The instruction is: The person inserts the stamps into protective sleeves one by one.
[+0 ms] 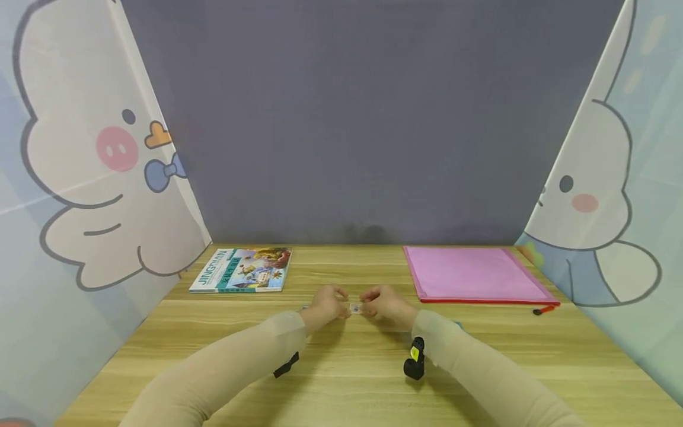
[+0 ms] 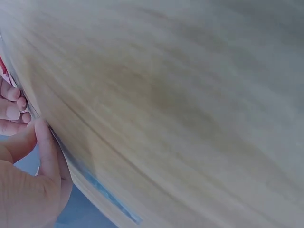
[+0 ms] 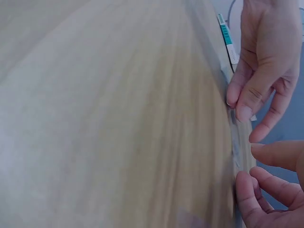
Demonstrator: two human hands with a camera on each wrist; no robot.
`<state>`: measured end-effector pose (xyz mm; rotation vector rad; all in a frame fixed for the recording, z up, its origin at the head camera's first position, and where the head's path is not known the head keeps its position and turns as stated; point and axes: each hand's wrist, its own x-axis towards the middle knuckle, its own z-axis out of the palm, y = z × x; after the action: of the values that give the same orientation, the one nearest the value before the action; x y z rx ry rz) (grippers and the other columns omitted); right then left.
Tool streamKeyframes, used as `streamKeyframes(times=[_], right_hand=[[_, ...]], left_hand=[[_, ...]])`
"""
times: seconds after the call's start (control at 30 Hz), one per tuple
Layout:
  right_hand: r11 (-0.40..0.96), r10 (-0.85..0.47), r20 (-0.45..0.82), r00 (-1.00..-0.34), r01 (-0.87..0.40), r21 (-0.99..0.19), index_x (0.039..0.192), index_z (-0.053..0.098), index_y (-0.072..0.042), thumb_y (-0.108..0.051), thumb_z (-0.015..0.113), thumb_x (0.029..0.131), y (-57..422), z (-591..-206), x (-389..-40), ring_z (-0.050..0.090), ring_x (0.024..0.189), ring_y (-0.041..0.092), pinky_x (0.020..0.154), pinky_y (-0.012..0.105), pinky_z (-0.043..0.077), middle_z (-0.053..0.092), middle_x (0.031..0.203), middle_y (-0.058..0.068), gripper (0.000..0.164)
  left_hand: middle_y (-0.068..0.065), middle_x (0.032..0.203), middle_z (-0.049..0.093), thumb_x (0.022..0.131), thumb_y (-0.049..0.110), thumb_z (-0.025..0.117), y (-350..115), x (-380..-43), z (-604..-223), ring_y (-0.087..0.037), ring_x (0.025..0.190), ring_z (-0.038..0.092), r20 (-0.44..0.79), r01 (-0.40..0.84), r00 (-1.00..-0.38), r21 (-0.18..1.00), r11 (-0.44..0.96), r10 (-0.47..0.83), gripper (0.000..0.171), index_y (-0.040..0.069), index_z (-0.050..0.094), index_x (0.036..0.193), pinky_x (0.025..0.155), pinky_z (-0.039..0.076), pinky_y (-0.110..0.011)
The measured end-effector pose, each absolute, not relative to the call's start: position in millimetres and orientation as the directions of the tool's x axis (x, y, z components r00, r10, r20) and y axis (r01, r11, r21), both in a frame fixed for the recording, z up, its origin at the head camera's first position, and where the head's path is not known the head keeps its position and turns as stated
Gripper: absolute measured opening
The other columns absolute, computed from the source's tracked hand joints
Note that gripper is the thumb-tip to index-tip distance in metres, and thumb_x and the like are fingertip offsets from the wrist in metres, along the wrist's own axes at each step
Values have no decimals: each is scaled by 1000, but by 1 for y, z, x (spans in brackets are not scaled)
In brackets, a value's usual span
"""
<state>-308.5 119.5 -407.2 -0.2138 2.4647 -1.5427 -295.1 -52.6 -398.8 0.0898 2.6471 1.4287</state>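
A small flat whitish rectangular piece with a dark mark lies between the two hands at the middle of the table, too small to identify. My left hand pinches near its left edge. In the left wrist view, the left thumb and forefinger meet at the tips. My right hand is at the piece's right edge. The right wrist view has the right hand with thumb and bent fingers apart, below the left hand. Whether the right fingertips touch the piece is hard to make out.
A colourful book lies at the back left of the wooden table. At the back right is a pink zip pouch with a red edge and puller. A blue strip lies by the left hand. Printed curtains stand along both sides.
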Motion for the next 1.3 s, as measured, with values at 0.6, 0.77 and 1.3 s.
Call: streamKeyframes(times=[0.6, 0.77, 1.3], right_hand=[[455, -214, -56, -975, -49, -889, 122, 59, 8, -1, 65, 88, 150, -379, -320, 68, 89, 28, 74, 34, 59, 65, 108, 19, 35], [470, -233, -49, -971, -68, -880, 124, 57, 9, 0, 64, 87, 164, -378, -317, 67, 91, 26, 82, 40, 58, 65, 107, 20, 39], [558, -217, -34, -976, -95, -825, 121, 58, 9, 1, 71, 82, 195, -389, -323, 63, 87, 19, 70, 31, 56, 64, 106, 21, 42]], left_hand=[[-14, 84, 66, 80, -8, 71, -23, -280, -373, -32, 75, 71, -63, 41, -975, 890, 454, 213, 37, -6, 60, 116, 69, 62, -35], [-15, 87, 65, 80, -11, 70, -13, -271, -380, -33, 77, 71, -81, 15, -967, 928, 372, 243, 34, -9, 61, 113, 71, 62, -36], [-9, 84, 62, 76, -8, 75, 23, -240, -396, -22, 66, 67, -136, -55, -957, 952, 301, 256, 30, -4, 63, 104, 65, 61, -29]])
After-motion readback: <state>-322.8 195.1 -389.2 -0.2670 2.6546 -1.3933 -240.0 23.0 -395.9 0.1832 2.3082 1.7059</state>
